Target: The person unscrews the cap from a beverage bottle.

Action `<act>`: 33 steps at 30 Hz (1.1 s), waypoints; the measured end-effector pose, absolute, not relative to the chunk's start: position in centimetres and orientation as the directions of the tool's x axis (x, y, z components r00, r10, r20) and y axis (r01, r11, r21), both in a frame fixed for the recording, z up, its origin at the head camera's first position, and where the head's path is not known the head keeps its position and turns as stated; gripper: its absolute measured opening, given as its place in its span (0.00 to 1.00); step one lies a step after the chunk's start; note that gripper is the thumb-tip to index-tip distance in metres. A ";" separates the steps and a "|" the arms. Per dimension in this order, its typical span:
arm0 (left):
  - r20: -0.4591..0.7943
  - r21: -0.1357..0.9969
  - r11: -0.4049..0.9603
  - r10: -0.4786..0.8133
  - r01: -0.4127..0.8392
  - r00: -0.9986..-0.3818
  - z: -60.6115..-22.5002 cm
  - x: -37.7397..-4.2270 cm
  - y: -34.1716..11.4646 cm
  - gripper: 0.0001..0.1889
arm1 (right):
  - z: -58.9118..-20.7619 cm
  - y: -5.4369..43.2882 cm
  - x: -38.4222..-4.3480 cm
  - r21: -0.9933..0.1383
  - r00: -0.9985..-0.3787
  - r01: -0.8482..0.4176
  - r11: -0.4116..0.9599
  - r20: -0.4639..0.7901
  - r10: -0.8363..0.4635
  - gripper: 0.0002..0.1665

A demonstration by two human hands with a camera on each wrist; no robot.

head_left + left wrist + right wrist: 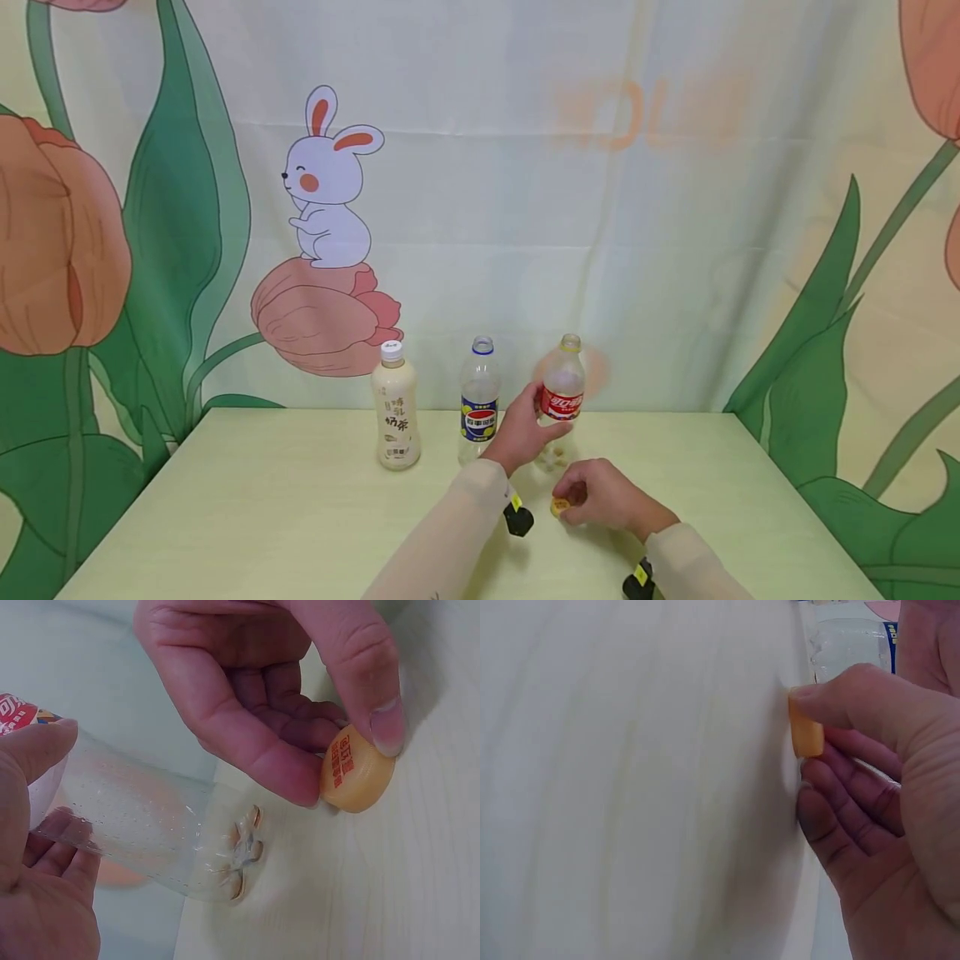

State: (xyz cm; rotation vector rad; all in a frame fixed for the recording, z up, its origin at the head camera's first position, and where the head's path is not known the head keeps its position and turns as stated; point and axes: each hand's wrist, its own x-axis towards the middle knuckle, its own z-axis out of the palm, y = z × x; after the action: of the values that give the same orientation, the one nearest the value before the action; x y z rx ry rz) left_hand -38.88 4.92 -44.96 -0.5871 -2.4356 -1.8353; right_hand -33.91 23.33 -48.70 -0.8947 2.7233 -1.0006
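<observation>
My left hand (527,427) grips a clear plastic cola bottle (572,371) with a red label, its neck uncapped. Fingers and thumb wrap the bottle around the label, and in the left wrist view its ribbed base (240,859) points toward the table. Lower and to the right, my right hand (606,493) pinches a yellow-orange bottle cap (358,771) between thumb and fingers. Red print shows on the flat top of the cap. In the right wrist view the cap (807,726) is seen edge-on, close to the tabletop.
Left of the held bottle stands an uncapped clear bottle (480,383) with a blue label. Further left is a cream-coloured milk tea bottle (395,408) with a white cap. The pale wooden table (300,500) ends at a printed cloth backdrop (480,208).
</observation>
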 end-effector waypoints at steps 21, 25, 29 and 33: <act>0.188 0.918 0.294 0.269 0.266 -0.945 -45.7 -37.7 3.7 0.45 | -47.9 23.3 -33.5 -0.660 -0.877 -0.451 0.601 0.205 -0.435 0.16; 0.161 0.904 0.350 0.253 0.246 -0.954 -45.6 -36.8 3.1 0.44 | -47.0 22.7 -33.0 -0.709 -0.920 -0.381 0.594 0.227 -0.319 0.15; 0.122 0.902 0.372 0.262 0.217 -0.957 -45.6 -35.8 2.4 0.44 | -45.9 22.2 -32.3 -0.771 -0.947 -0.314 0.555 0.214 -0.239 0.14; 0.119 0.902 0.364 0.308 0.232 -0.944 -45.9 -34.8 1.3 0.43 | -45.2 21.4 -31.5 -0.807 -0.953 -0.293 0.513 0.204 -0.223 0.13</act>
State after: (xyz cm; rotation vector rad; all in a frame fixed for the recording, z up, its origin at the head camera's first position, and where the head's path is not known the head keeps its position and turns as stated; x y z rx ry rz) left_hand -34.77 1.33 -45.93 -0.5259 -2.6520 -1.7337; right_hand -31.49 21.43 -45.23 -0.4770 2.7967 -1.5139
